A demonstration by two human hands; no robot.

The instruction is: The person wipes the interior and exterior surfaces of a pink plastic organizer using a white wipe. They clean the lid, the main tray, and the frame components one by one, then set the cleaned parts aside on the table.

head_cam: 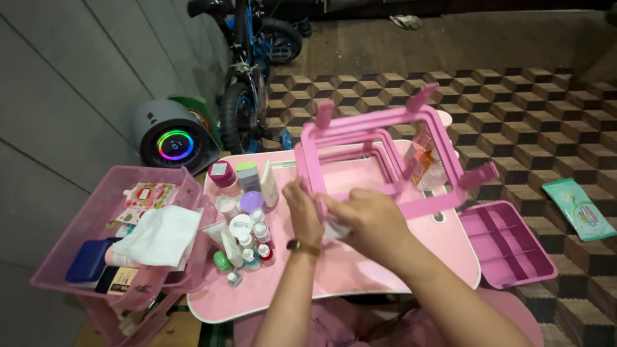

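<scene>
From my remote seat I read the scene from the left; a pink mesh basket [77,247] stands at the far left, holding a white cloth [160,234], a dark blue pouch [89,260] and a few printed packets; behind it on the floor sits a grey round device with a glowing ring [175,144], and a blue bicycle [247,71] leans against the wall beyond; next comes the pink table [360,270], whose left part carries a cluster of small bottles and jars [244,225], some upright, some lying; near the middle my left hand [302,209] reaches up to the near edge of the pink frame rack [379,154], fingers curled against its lower left rail, though I cannot tell how firmly they close on it; just beside it my right hand [369,222] is folded around a small white wipe [335,230], pressed at the same rail, fingers narrow and bent over it; the rack itself is tilted up on the table, its short legs pointing outward; through its open frame I see a clear bottle with orange label [427,164]; right of the table lies a pink divided tray [508,247]; farthest right a green wipes packet [578,209] lies on the patterned floor mat [546,115].
</scene>
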